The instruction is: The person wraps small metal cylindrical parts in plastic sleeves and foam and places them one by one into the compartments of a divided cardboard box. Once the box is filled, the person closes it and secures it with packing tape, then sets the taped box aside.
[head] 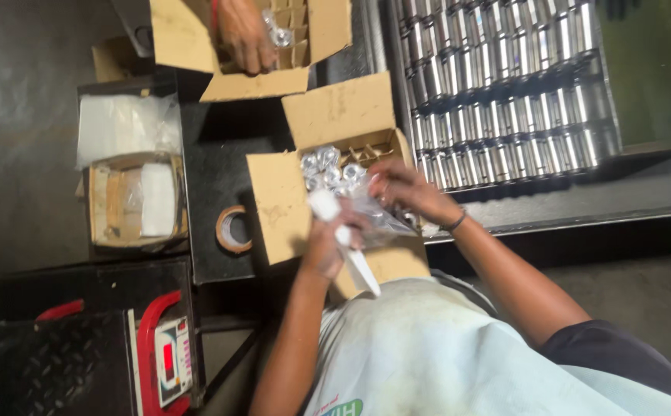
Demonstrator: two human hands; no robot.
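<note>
The left hand [326, 245] is closed around a white cylindrical piece [327, 208], and the right hand [401, 187] pinches a crinkly clear plastic bag [374, 216]. Both work over an open corrugated cardboard box [281, 200] of shiny wrapped metal parts [326, 171] on the dark bench [212, 154]. Rows of polished steel cylinders [505, 92] lie beside it.

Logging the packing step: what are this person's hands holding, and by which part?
Both hands, left hand and right hand, grip a clear plastic bag by its upper edge, above the open carton.

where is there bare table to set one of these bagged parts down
Bare dark table lies between the open carton, the tape roll and the small box. The metal parts tray and carton are crowded.
</note>
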